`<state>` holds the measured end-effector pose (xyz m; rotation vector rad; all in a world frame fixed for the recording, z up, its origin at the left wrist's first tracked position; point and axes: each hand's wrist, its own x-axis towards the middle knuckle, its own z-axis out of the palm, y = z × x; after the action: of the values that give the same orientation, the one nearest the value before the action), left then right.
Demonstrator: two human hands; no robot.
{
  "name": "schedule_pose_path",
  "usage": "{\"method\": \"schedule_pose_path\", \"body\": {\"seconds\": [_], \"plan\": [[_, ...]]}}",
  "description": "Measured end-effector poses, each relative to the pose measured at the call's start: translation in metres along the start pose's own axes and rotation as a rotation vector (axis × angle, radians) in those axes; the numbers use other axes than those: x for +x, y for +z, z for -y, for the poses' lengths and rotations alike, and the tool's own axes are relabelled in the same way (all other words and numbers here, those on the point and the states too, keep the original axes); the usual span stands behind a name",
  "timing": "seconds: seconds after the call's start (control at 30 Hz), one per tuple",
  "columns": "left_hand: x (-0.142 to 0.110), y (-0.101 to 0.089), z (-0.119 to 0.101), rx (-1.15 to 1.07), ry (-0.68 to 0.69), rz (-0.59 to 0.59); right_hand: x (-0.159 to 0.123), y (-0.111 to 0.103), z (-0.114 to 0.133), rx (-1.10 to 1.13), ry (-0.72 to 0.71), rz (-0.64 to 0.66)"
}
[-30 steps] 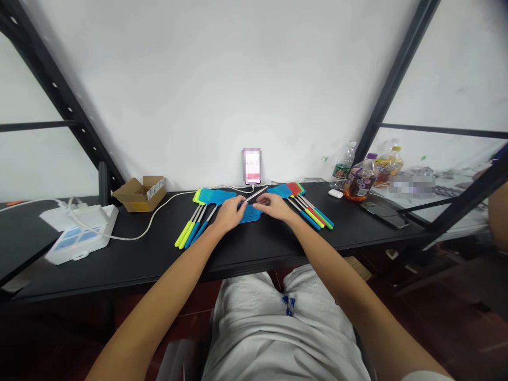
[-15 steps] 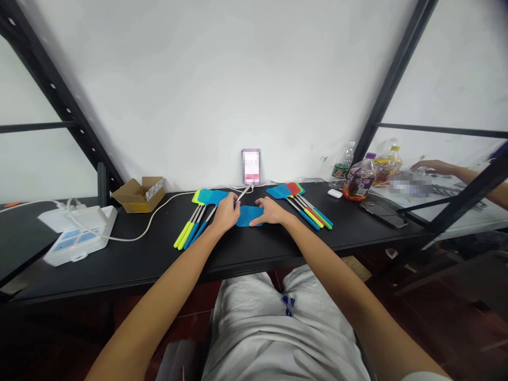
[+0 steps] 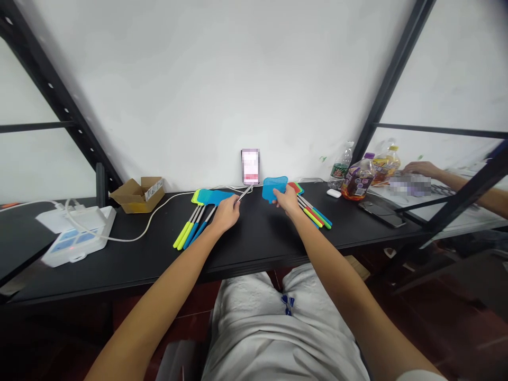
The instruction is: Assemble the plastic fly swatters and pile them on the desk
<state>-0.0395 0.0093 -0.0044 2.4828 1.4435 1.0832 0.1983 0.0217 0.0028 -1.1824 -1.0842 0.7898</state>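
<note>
My left hand [image 3: 228,212] is closed around a slim metal rod [image 3: 245,193], which points up and to the right. My right hand [image 3: 286,201] pinches a blue mesh fly swatter head [image 3: 274,189], raised beside the right-hand pile. Whether that head is joined to a handle is hidden by my fingers. Beside my left hand, several fly swatters [image 3: 212,197] lie with blue and yellow-green heads and grips. Past my right hand lie more fly swatters [image 3: 316,212] with red, green, yellow and blue parts, partly covered by my hand.
A phone [image 3: 251,166] leans on the wall. At left are an open cardboard box [image 3: 138,196] and a white power strip [image 3: 79,238] with cables. At right stand bottles [image 3: 359,177], a white case [image 3: 334,193] and another phone [image 3: 381,214]. Another person's hand [image 3: 423,168] is beyond the frame.
My right hand has moved right and up from the middle of the table, where a blue mesh head lay; it now holds one near the right pile. My left hand has barely moved.
</note>
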Motion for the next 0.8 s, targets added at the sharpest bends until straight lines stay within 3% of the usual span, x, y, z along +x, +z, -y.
{"method": "schedule_pose_path", "body": {"seconds": [0.1,0.23,0.47,0.8], "plan": [[-0.001,-0.001,-0.003,-0.026,0.032,0.041,-0.006,-0.001,0.014,0.24,0.042,-0.111],[-0.003,-0.001,-0.007,-0.056,0.056,0.082,-0.013,-0.002,0.027,0.456,0.02,-0.08],[-0.003,-0.002,-0.008,-0.079,0.053,0.088,-0.014,0.005,0.019,0.444,-0.024,0.056],[-0.002,0.0,-0.005,-0.079,0.061,0.094,-0.015,0.006,0.02,0.492,-0.042,0.088]]}}
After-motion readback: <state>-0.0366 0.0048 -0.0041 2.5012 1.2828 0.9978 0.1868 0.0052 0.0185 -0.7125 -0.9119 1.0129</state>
